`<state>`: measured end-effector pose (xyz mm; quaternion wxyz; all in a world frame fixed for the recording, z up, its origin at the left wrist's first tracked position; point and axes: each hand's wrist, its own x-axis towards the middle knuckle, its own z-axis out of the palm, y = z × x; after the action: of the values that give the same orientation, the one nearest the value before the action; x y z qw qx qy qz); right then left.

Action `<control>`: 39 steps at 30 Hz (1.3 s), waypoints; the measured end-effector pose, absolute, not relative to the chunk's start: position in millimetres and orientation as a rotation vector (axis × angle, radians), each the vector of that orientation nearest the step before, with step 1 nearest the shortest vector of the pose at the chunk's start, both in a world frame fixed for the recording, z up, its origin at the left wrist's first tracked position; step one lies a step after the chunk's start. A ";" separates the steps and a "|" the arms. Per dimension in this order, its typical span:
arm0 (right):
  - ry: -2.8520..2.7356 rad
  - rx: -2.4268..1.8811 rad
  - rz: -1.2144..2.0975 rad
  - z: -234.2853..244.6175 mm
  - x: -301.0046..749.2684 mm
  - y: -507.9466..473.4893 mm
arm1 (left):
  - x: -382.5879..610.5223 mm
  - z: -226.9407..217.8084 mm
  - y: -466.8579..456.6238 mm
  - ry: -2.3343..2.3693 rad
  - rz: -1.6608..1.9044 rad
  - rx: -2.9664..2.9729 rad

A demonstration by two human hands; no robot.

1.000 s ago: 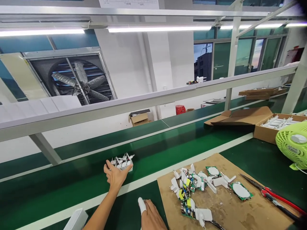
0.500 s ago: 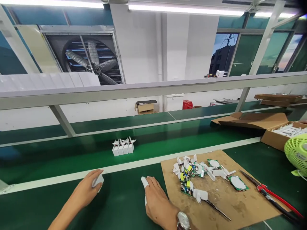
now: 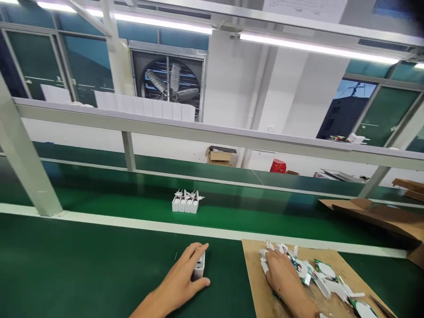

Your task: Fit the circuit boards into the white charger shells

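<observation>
My left hand (image 3: 180,278) is closed around a small white plastic case (image 3: 199,266) that rests on the green bench, its thumb on the near side and its fingers on the far side. My right hand (image 3: 285,280) is over the pile of circuit boards (image 3: 303,270) with white plastic parts on the brown cardboard sheet (image 3: 251,276). White covers show on its fingertips. The fingers are stretched down among the parts and are partly hidden; I make out nothing held in them.
A row of several white cases (image 3: 185,204) with plugs on top stands on the green belt beyond the pale strip. Tweezers or plier tips (image 3: 380,304) lie at the right. An open cardboard box (image 3: 377,216) lies at the far right, and a post (image 3: 29,154) rises at left.
My right hand has moved from the bare bench onto the pile on the cardboard. My left hand still has the white case, now nearer the cardboard. The view has swung left and tilted.
</observation>
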<state>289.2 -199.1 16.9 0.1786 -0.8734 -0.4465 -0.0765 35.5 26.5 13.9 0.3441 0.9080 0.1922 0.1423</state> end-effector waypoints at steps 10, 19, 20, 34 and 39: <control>-0.930 -1.772 0.140 17.4 279.0 -170.8 | 14.6 15.4 31.6 0.464 0.312 2.243; -1.481 -1.908 0.158 11.6 235.2 -170.4 | 12.1 19.8 34.2 0.526 0.280 2.237; -1.578 -1.936 0.184 13.7 232.7 -169.0 | 12.9 20.3 33.2 0.517 0.279 2.235; -1.712 -1.925 0.182 8.9 219.7 -161.1 | 15.7 9.9 34.8 0.523 0.284 2.225; -1.507 -2.024 0.251 -7.5 226.6 -163.7 | 17.6 8.4 38.5 0.555 0.267 2.275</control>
<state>226.6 -163.7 -7.5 0.2984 -0.7617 -0.5674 0.0943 17.6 38.5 8.4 0.3824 0.8920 0.2175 0.1045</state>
